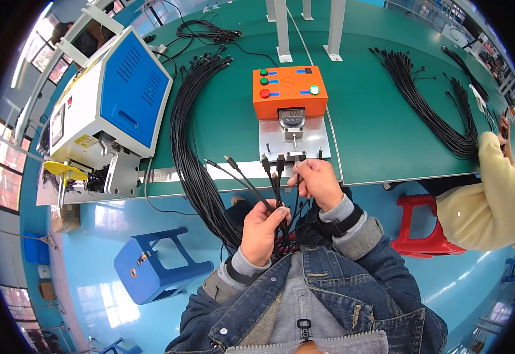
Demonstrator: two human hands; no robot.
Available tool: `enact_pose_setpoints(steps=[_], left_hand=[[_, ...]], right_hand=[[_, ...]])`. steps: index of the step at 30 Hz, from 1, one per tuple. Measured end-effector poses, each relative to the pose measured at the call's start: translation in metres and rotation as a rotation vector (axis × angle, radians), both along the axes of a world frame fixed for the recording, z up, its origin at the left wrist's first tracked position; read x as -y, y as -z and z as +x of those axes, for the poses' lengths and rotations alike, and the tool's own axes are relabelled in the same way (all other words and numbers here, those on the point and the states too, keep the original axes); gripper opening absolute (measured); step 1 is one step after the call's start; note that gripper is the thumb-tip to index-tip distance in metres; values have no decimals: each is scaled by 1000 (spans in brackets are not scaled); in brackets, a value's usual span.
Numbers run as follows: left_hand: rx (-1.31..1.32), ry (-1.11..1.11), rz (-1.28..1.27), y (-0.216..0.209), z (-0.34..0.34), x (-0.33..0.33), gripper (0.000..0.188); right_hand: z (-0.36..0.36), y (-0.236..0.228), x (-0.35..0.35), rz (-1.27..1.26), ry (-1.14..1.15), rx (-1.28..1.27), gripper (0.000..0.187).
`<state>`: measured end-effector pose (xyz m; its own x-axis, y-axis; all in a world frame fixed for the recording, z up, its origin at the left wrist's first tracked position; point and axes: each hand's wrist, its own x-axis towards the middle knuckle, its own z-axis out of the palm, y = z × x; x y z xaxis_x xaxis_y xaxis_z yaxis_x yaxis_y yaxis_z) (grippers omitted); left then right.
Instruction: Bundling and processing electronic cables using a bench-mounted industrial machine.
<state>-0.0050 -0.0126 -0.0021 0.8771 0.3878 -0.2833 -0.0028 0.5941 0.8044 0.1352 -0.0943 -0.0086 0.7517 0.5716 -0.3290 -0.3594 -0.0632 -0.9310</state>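
My left hand (261, 230) is closed around a small bunch of black cables (247, 182), whose connector ends fan out above the fingers. Pinched in my right hand (318, 183) is a single black cable, its connector end at the front edge of a metal test fixture (306, 139); whether it sits in the fixture I cannot tell. Behind that plate stands an orange control box (290, 94) with green and red buttons and one lit white button. A small digital gauge (291, 117) is mounted at its front.
A thick bundle of black cables (187, 135) hangs over the table edge at left, beside a blue and white machine (128, 88). More cables (425, 109) lie at right, near a person in a yellow sleeve (486, 194). Blue (151, 268) and red stools (414, 227) stand below.
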Motion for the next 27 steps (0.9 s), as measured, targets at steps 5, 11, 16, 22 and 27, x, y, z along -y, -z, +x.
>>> enact_pose_setpoints(steps=[5,11,16,22,27], left_hand=[[-3,-8,-2,-2,-1,1,9],[-29,10,6,7,-4,-3,7],[-48,53,65,11,3,-2,8],[-84,139,125,19,8,-1,10],[-52,95,81,15,7,1,11]], right_hand=[[-2,1,3,-17,-22,24,21],[-24,-3,27,-214,-88,353,15],[-36,-21,55,-820,-170,1271,19],[-27,-26,30,-90,-28,1028,19],[-20,-23,18,142,-257,-42,19]])
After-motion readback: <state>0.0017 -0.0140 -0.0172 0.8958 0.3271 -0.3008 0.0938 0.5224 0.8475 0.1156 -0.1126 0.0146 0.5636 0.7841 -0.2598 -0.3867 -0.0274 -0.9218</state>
